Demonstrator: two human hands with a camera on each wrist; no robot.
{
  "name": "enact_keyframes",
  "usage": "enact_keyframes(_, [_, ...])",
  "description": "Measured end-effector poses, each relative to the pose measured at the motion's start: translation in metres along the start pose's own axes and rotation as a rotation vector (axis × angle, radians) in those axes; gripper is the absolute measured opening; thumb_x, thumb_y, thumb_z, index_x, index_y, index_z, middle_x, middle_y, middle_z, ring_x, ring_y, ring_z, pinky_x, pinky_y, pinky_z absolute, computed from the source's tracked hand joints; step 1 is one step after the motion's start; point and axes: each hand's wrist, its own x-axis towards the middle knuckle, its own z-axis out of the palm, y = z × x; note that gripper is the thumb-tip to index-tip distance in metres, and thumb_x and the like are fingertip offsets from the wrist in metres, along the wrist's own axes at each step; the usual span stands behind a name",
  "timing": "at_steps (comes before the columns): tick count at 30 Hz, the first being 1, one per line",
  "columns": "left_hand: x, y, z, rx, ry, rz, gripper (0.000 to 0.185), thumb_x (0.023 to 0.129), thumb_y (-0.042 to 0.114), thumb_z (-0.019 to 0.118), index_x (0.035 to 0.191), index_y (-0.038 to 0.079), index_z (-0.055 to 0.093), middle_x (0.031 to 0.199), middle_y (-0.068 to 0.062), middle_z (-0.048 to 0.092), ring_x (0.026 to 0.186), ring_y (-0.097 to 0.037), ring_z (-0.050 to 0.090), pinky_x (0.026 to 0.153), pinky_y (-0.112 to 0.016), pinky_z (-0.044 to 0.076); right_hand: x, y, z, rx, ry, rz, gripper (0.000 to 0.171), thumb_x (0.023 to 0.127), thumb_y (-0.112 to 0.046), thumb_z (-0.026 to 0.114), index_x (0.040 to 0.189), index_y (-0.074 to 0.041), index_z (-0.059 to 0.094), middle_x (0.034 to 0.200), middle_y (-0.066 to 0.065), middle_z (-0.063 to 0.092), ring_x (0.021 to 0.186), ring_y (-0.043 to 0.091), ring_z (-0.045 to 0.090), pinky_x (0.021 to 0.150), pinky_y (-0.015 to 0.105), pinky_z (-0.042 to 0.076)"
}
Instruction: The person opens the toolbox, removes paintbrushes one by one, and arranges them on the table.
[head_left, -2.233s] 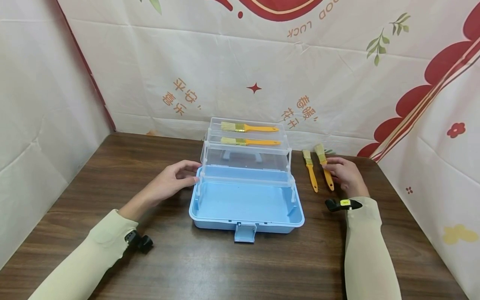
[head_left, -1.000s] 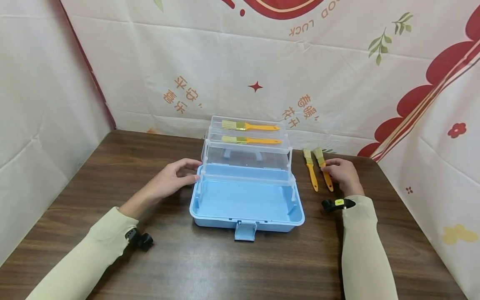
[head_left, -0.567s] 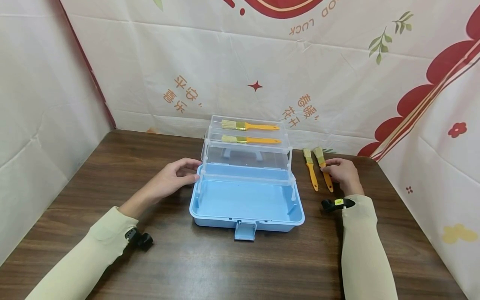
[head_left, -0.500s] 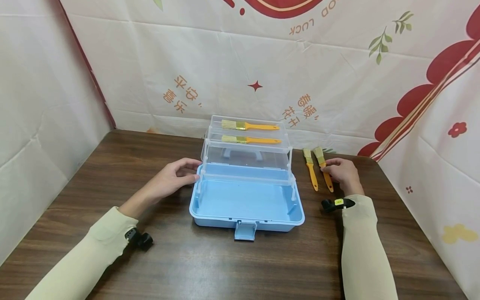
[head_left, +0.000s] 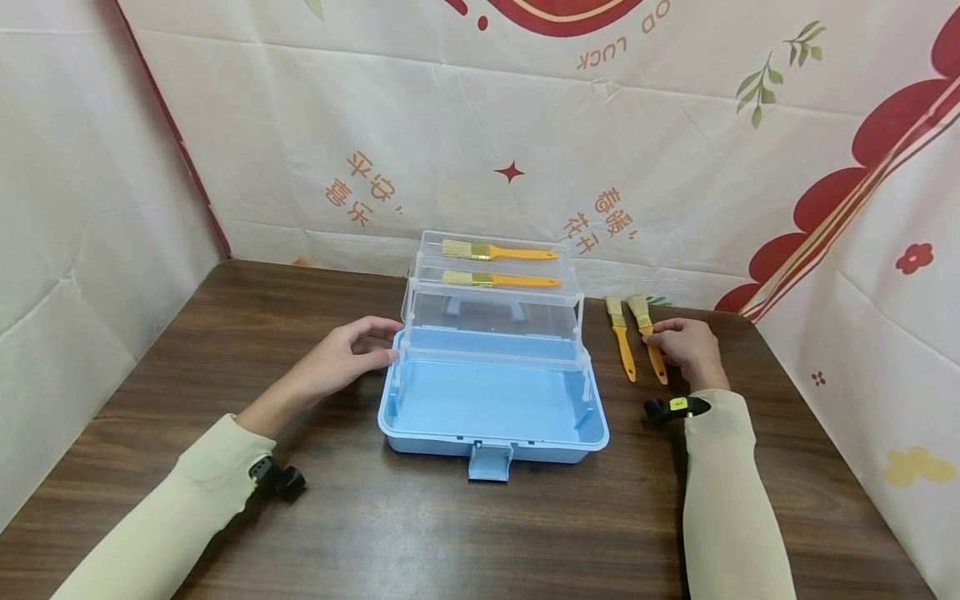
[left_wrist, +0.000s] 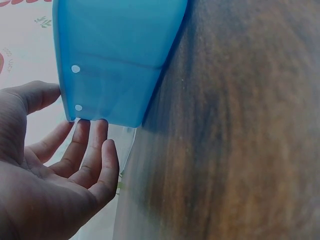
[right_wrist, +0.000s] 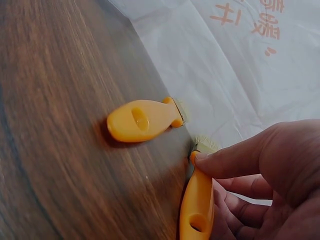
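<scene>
While the right hand (head_left: 688,350) pinches the orange handle of a brush (head_left: 648,337) near the table's far right corner, thumb and fingertips (right_wrist: 220,161) closed on the handle just behind the bristles, the brush lies flat on the dark wood table (head_left: 225,350). The right wrist view shows the index finger laid over the top of the handle and the other fingers curled beneath it. A second brush (head_left: 620,339) lies just beside the first, on its left, apart from it and untouched, its bristles toward the far edge.

The left hand (head_left: 341,360) rests against the left wall of the box (head_left: 491,421), fingers nearly straight and relaxed, holding nothing. In the left wrist view the fingertips (left_wrist: 95,145) touch the clear tray (head_left: 495,329) at the corner of the blue wall, and the thumb lies along that wall.

The blue box stands open at mid-table, its latch (head_left: 489,462) facing the near edge. Its clear trays are fanned up and back in tiers toward the far edge. Each of the two upper tiers carries one brush: the top brush (head_left: 498,252) and the lower brush (head_left: 501,281) both lie crosswise, bristles to the left. A blue grip (head_left: 482,307) shows through the clear plastic below them.

Both forearms wear cream sleeves (head_left: 731,492), each with a black camera (head_left: 673,407) at the wrist. A white cloth (head_left: 480,125) printed with red shapes hangs behind the far edge and along both sides.
</scene>
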Motion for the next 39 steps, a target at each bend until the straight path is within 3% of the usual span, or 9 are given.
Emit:
enact_keyframes(17, [-0.0016,-0.0002,0.0010,-0.006,-0.006,-0.016,0.053,0.110,0.028,0.071,0.155,0.005,0.056,0.152,-0.020,0.061,0.136,-0.039,0.064,0.113,-0.058,0.051,-0.0013,0.0026,-0.0002,-0.008,0.001,0.014,0.048,0.107,-0.024,0.071,0.145,0.005,0.063,0.145,0.028,0.055,0.110,0.031,0.057,0.068,0.017,0.053])
enact_keyframes(39, [-0.0014,0.0005,0.0008,0.000,-0.005,-0.006,0.053,0.110,0.027,0.071,0.155,0.005,0.056,0.153,-0.020,0.060,0.136,-0.039,0.064,0.113,-0.059,0.051,0.0010,0.0035,-0.0013,-0.010,0.017,0.027,0.047,0.105,-0.025,0.072,0.141,0.004,0.066,0.137,0.023,0.059,0.106,0.030,0.058,0.075,0.026,0.054])
